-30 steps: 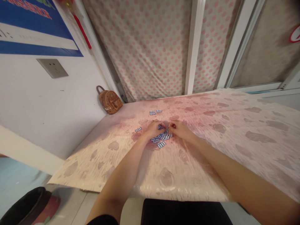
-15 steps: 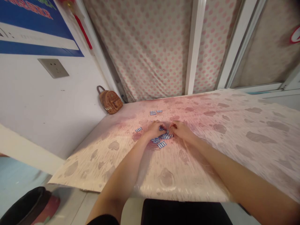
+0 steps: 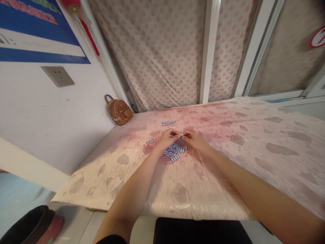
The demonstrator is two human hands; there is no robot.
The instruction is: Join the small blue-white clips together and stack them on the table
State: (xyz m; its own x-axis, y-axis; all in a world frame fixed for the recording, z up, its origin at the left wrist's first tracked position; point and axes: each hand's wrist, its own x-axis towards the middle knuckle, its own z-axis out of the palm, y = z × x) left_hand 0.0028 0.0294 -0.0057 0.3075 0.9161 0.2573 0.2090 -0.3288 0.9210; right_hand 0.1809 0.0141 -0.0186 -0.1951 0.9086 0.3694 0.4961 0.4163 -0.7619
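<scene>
Left hand (image 3: 167,139) and right hand (image 3: 195,139) pinched small blue-edged white piece (image 3: 181,134) between fingertips, just beyond pile (image 3: 175,149) of similar pieces, about midway between near and far edges of surface (image 3: 165,195). Short row (image 3: 150,141) lay toward left edge; further pieces (image 3: 165,123) nearer far edge.

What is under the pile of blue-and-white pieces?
The patterned tablecloth shows around the pile; directly beneath, everything is covered, so whether anything else lies there cannot be seen.
</scene>
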